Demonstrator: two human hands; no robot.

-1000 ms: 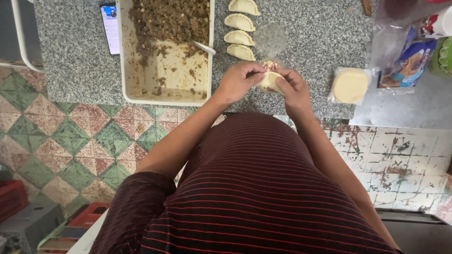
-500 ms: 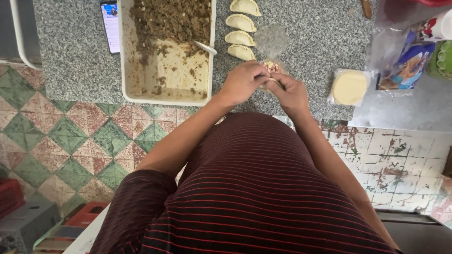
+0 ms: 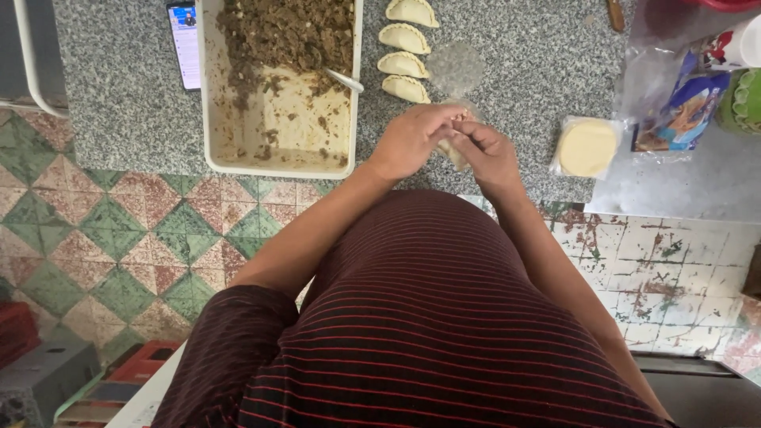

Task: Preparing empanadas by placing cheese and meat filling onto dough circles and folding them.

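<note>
My left hand (image 3: 414, 141) and my right hand (image 3: 485, 152) meet over the front edge of the speckled granite counter (image 3: 119, 103). Both pinch one pale folded dough pastry (image 3: 454, 150), mostly hidden between the fingers. Just beyond the hands lies a row of several finished half-moon pastries (image 3: 404, 62). To the left stands a white rectangular tray (image 3: 273, 154) with brown minced filling (image 3: 285, 32) and a spoon (image 3: 342, 79) in it. A stack of round dough discs (image 3: 587, 147) in clear wrap lies to the right.
A phone (image 3: 185, 43) lies left of the tray. A clear plastic disc (image 3: 455, 70) lies beside the pastries. Plastic bags and a colourful package (image 3: 686, 107) sit at the far right on a metal surface (image 3: 697, 186). Below is a patterned tile floor (image 3: 111, 246).
The hands have stayed at the same spot, and the fingers have closed in more tightly around the pastry, which shows less than before.
</note>
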